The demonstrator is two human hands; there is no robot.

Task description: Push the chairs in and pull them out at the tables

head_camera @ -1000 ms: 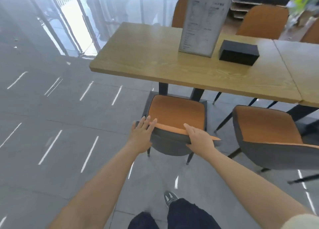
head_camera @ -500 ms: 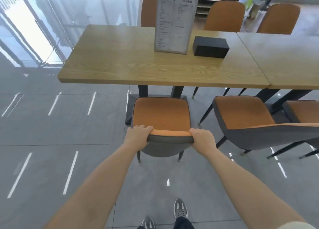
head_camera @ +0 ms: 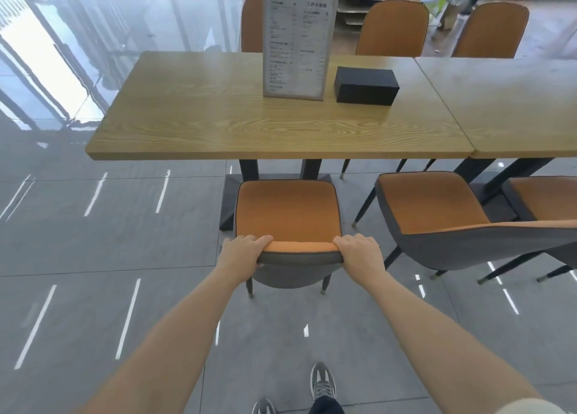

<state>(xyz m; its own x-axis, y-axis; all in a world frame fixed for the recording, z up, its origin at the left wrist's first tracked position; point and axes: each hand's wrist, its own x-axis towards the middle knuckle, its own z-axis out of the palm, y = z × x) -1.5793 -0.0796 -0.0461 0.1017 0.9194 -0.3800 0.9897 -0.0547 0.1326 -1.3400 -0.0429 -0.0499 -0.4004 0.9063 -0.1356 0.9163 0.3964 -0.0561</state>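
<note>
An orange-seated chair [head_camera: 285, 210] with a grey shell stands in front of me, facing the wooden table [head_camera: 218, 126]. Its seat lies just outside the table's near edge. My left hand [head_camera: 242, 253] grips the left end of the backrest's top rim, fingers curled over it. My right hand [head_camera: 359, 251] grips the right end of the same rim. Both arms are stretched forward.
A second chair [head_camera: 437, 217] stands to the right, a third [head_camera: 543, 198] at the frame edge under a neighbouring table [head_camera: 515, 101]. Three chairs [head_camera: 393, 29] line the far side. A menu stand [head_camera: 296, 45] and black box [head_camera: 367, 84] sit on the table. My shoes [head_camera: 321, 382] are on grey tiles.
My hands went from resting open on the backrest to closing around its rim. I have squared up behind the chair, which now sits straight toward the table.
</note>
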